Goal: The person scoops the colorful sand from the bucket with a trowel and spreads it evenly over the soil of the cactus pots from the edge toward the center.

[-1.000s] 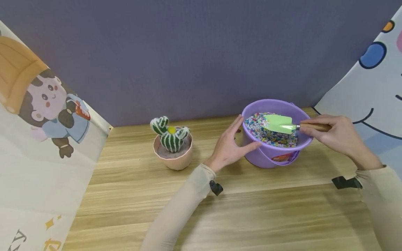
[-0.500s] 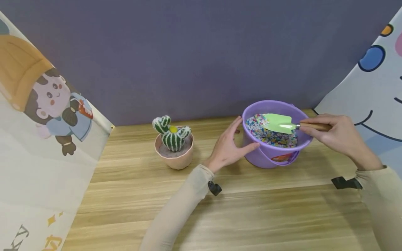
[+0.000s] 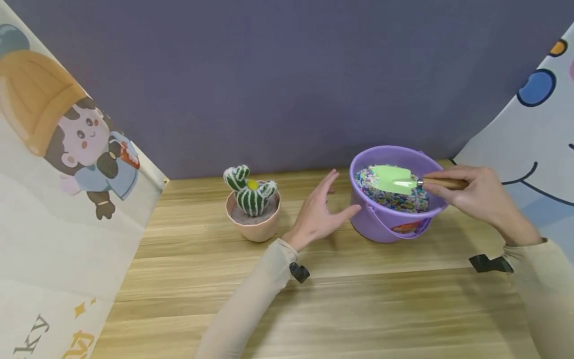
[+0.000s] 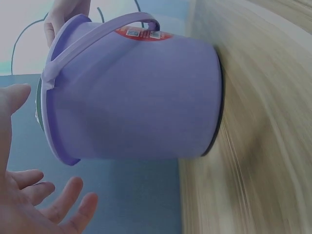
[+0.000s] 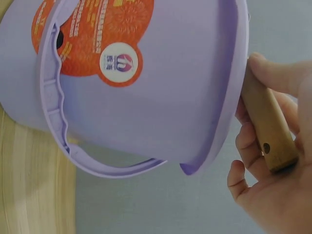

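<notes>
A purple bucket (image 3: 376,227) stands upright on the wooden table, partly filled with small multicoloured pebbles (image 3: 403,203). My right hand (image 3: 477,194) grips the wooden handle (image 5: 268,122) of a small garden trowel whose light green blade (image 3: 392,179) lies over the pebbles, inside the rim. Left of the bucket is my left hand (image 3: 316,214), thumb and fingers spread and apart from the wall. The left wrist view shows a gap between those fingertips (image 4: 87,202) and the bucket. What the blade carries, if anything, cannot be made out.
A knitted green cactus (image 3: 252,199) sits in a pale pink pot (image 3: 255,232) left of my left hand. Behind everything rises a dark grey-purple panel (image 3: 287,89). Printed white panels (image 3: 40,249) flank the wooden table (image 3: 358,309).
My left hand has let go of the bucket and drawn slightly left. The trowel stays over the pebbles in my right hand. The whole view has shifted a little.
</notes>
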The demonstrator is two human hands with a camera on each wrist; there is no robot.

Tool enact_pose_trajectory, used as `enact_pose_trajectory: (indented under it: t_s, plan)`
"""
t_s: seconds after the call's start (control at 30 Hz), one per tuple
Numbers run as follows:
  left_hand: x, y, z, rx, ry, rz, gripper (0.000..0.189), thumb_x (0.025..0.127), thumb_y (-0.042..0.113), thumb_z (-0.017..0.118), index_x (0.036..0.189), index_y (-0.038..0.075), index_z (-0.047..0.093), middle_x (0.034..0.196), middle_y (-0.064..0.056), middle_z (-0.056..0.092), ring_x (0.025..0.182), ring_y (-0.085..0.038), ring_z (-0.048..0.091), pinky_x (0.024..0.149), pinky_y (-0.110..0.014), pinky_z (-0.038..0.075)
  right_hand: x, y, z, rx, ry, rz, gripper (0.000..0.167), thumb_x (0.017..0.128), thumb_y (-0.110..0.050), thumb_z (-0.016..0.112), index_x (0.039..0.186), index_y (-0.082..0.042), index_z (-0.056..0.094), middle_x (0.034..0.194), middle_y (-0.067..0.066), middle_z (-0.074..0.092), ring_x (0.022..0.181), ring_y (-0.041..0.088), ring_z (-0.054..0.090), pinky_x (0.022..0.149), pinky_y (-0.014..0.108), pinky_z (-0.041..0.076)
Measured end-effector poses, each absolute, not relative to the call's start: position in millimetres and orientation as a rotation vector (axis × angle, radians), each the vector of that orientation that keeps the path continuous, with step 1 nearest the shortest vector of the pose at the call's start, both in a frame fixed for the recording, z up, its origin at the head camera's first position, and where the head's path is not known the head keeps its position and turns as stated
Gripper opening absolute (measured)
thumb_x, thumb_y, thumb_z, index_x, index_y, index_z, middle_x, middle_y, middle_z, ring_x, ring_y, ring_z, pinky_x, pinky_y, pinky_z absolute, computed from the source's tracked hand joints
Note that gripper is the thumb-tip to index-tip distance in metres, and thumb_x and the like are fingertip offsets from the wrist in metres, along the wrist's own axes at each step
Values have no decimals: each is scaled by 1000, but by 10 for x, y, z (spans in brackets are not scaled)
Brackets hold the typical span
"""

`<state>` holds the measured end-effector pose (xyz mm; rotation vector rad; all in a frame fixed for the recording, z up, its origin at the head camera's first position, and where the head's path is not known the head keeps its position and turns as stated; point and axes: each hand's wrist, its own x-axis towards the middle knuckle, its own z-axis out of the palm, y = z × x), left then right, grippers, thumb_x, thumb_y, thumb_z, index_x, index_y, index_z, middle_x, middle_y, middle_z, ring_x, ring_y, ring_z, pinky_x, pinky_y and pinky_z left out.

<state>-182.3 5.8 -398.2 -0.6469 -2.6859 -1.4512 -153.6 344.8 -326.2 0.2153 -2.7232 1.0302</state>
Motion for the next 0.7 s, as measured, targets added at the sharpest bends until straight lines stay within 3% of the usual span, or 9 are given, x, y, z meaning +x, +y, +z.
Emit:
enact_pose_trajectory:
  t_s: [0.23, 0.47, 0.7]
  plan:
    - [-1796, -60, -4054, -622, -2652, -1475, 94, 89, 57, 79, 167, 31, 33, 173, 8, 36, 135, -19, 62, 113, -51, 53, -1555, 3390, -3286, 226, -2737, 1047, 32, 93, -29, 85, 119, -10, 82, 92, -42, 69, 84, -20, 66, 74, 0, 48]
    - [-1783, -130, -4095, -625, -2598, -1544, 88, 91, 52, 79, 165, 30, 38, 170, 5, 41, 131, -19, 64, 108, -51, 57, -1584, 3352, -3293, 228, -2746, 1032, 33, 93, -32, 84, 120, -14, 82, 96, -39, 68, 83, -17, 67, 70, 4, 51]
    - [-1738, -189, -4081, -627, -2582, -1539, 84, 92, 51, 78, 163, 29, 40, 167, 3, 47, 128, -19, 65, 106, -45, 58, -1617, 3257, -3299, 284, -2686, 1073, 29, 91, -25, 87, 115, -10, 83, 89, -36, 74, 89, -21, 64, 79, -2, 45]
